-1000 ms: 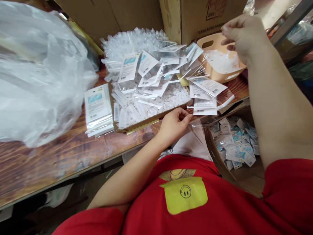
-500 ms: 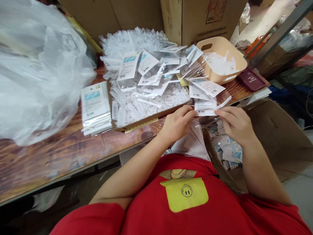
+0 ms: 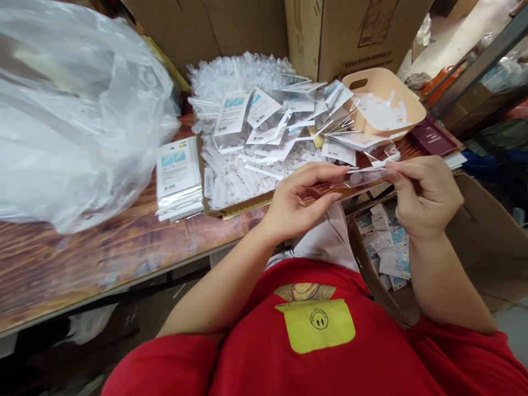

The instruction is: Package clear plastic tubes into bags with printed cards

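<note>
A clear plastic packet [image 3: 367, 175], seen nearly edge-on, hangs in front of me over the table's front edge. At its right end, my right hand [image 3: 429, 192] pinches it between thumb and fingers. My left hand [image 3: 303, 201] is at the packet's other end, thumb and fingers spread apart, with the fingertips touching or very close to it. What lies inside the packet cannot be made out. Just behind are more clear packets with printed white cards [image 3: 340, 149], some heaped over a shallow cardboard tray [image 3: 243, 204] of small translucent plastic pieces.
A stack of carded packets [image 3: 179, 176] lies left of the tray, beside a large plastic bag [image 3: 82, 121]. At the right stand a peach basket [image 3: 414, 118] with white pieces and a maroon case [image 3: 433, 137]. Below, an open carton [image 3: 474, 236] holds several packets.
The packet has tipped from facing me to nearly edge-on. My left fingers have spread from their pinch, and my right hand has turned and moved slightly right and up. The view has shifted a little.
</note>
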{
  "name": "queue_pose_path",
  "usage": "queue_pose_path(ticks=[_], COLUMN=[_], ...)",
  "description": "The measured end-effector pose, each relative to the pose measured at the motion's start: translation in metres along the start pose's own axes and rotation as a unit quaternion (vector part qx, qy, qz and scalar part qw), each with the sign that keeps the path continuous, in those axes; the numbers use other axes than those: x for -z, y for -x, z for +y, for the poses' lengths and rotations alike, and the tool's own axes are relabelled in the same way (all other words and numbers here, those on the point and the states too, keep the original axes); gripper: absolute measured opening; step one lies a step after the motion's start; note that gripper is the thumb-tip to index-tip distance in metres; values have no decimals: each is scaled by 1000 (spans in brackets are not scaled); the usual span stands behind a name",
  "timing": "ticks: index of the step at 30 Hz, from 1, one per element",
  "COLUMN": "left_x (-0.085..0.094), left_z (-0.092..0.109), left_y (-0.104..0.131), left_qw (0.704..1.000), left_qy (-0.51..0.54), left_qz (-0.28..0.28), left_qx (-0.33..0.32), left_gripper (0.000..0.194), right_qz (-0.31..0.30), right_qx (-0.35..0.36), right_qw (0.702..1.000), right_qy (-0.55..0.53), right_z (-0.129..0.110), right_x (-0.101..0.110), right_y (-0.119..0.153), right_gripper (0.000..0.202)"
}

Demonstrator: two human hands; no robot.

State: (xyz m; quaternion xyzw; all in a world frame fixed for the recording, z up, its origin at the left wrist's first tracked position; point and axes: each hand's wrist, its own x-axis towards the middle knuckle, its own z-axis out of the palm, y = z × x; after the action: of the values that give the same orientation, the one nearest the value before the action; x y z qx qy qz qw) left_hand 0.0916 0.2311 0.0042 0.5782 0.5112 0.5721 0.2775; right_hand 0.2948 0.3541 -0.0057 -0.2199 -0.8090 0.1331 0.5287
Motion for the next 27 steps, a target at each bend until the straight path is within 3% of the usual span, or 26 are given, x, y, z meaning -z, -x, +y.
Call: queue_pose_path(ticks=[4,10,13,16,19,23,27], left_x=[-1,1,4,9,15,19,18], left_z=[13,19,30,41,45,41,31], left_y=[-2,-7,-6,-2,6,20,41], left_qw=[995,987,980,980,982,977,965], left_qy=[-3,-14,6,29,39,91,164], left_qz=[96,151,172,151,99,38,-8], left_qx=[24,61,96,127,153,187,204], left_gripper=[18,7,5,8,12,19,25], right_qz=[-9,-24,-51,-41,-41,-69,-152], right_qx=[-47,-116,-117,-110,-155,-258,-317], right_qw=[996,978,969,974,963,921,860], right_qy=[-76,-174,-212,-192,-218,-284,-371], right_z=[-18,-21,-26,-35,-42,-47,-51], right_x=[-4,-11,-12,-14,-18,-21,-19], right_y=[-8,-10,-13,-13,-7,11,29], right_gripper=[16,12,17,14,5,10,14])
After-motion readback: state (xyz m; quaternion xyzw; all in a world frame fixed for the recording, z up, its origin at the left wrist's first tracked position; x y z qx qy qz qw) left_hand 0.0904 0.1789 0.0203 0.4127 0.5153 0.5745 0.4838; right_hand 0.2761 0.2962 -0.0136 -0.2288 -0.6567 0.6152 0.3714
